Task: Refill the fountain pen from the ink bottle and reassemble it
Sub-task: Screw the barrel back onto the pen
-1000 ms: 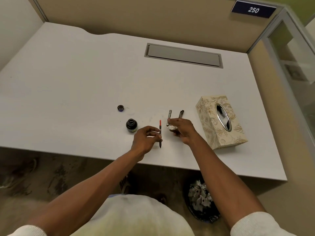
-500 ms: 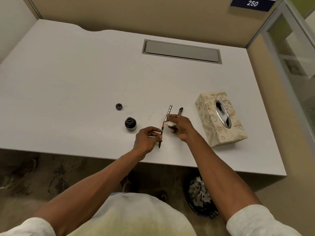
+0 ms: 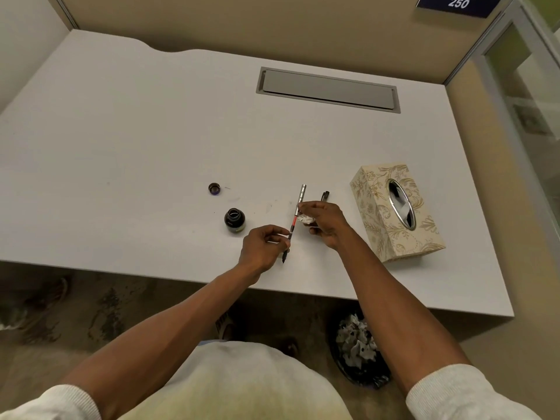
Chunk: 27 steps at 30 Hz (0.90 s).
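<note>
Fountain pen nib section [image 3: 289,237], red converter showing, is being pinched in the left hand [image 3: 263,248] fingers above the desk [image 3: 127,140], nib toward the near edge. Right hand [image 3: 324,221] fingers are gripping the silver barrel [image 3: 301,197] in line with it, ends meeting, a crumpled tissue [image 3: 305,219] tucked in the same hand. Ink bottle [image 3: 234,220] is standing open just left; its cap [image 3: 214,188] is lying apart behind. Tissue box [image 3: 394,213] is sitting right.

Pen section [image 3: 291,232] meets silver barrel [image 3: 301,197]; ink bottle [image 3: 234,220] open, upright.
</note>
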### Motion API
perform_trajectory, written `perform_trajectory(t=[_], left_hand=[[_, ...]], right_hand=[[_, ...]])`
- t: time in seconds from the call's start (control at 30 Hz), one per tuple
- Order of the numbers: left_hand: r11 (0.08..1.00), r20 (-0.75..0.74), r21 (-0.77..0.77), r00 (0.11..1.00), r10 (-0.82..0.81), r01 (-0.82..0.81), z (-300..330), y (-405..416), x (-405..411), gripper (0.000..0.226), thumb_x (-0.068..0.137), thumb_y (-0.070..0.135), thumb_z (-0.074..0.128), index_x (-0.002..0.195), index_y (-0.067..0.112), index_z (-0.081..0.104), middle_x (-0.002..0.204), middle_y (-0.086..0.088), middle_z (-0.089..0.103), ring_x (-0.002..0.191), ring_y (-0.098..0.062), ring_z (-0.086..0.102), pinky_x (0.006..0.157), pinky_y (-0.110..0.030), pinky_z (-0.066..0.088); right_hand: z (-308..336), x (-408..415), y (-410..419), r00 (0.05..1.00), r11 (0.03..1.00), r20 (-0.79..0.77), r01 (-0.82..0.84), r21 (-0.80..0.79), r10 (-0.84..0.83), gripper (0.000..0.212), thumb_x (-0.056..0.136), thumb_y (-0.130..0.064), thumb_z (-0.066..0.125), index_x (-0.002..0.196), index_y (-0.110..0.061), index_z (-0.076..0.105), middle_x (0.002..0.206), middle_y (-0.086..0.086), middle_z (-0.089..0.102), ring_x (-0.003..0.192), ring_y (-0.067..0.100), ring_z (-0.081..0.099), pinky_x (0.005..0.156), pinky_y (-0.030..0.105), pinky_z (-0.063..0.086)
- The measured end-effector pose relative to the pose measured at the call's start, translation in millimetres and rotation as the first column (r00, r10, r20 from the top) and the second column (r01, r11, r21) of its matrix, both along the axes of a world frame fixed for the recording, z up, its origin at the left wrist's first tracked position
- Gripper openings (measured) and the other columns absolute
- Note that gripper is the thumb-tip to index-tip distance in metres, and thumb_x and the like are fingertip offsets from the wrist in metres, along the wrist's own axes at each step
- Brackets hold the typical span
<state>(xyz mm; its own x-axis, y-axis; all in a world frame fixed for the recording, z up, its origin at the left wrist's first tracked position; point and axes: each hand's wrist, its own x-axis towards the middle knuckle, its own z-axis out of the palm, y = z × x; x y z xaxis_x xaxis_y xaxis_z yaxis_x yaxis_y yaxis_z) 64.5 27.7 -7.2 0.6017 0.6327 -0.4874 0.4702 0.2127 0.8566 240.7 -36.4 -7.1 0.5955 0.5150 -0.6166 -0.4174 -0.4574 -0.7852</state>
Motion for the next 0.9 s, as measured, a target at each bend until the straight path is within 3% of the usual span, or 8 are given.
perform_trajectory(t=[0.27, 0.5, 0.67, 0.9], left_hand=[[1.000, -0.018, 0.006, 1.000, 0.004, -0.004, -3, -1, -2, 0.020, 0.085, 0.009, 0.077, 0.097, 0.024, 0.077, 0.086, 0.001, 0.079, 0.080, -0.013, 0.077, 0.090, -0.041, 0.061], [1.000, -0.015, 0.003, 1.000, 0.004, -0.004, -4, 1, -4, 0.020, 0.084, 0.010, 0.077, 0.096, 0.026, 0.078, 0.084, 0.002, 0.079, 0.080, -0.012, 0.077, 0.091, -0.043, 0.060], [1.000, -0.011, 0.004, 1.000, 0.003, -0.003, -3, 2, -5, 0.020, 0.084, 0.011, 0.078, 0.095, 0.027, 0.078, 0.085, 0.002, 0.079, 0.081, -0.013, 0.077, 0.091, -0.044, 0.060], [1.000, -0.007, -0.007, 1.000, -0.001, 0.001, -3, 1, -5, 0.020, 0.083, 0.010, 0.079, 0.094, 0.027, 0.078, 0.085, 0.001, 0.079, 0.080, -0.014, 0.077, 0.089, -0.043, 0.061]], right_hand=[[-2, 0, -3, 1.000, 1.000, 0.004, -0.021, -0.017, 0.021, 0.012, 0.089, -0.020, 0.078, 0.098, -0.013, 0.077, 0.084, 0.003, 0.072, 0.065, 0.013, 0.059, 0.055, 0.025, 0.043], [-8, -7, -6, 0.999, 1.000, -0.051, 0.010, 0.003, -0.010, 0.003, 0.091, -0.018, 0.075, 0.089, -0.015, 0.075, 0.079, 0.002, 0.072, 0.062, 0.012, 0.056, 0.052, 0.025, 0.040], [-8, -10, -6, 0.990, 0.995, -0.112, 0.092, 0.043, -0.087, 0.004, 0.091, -0.017, 0.075, 0.091, -0.013, 0.074, 0.076, 0.002, 0.073, 0.059, 0.012, 0.056, 0.047, 0.024, 0.037], [-5, -11, -4, 0.990, 0.996, -0.119, 0.079, 0.041, -0.074, 0.005, 0.092, -0.017, 0.074, 0.092, -0.012, 0.074, 0.078, 0.004, 0.073, 0.063, 0.014, 0.056, 0.049, 0.025, 0.037]])
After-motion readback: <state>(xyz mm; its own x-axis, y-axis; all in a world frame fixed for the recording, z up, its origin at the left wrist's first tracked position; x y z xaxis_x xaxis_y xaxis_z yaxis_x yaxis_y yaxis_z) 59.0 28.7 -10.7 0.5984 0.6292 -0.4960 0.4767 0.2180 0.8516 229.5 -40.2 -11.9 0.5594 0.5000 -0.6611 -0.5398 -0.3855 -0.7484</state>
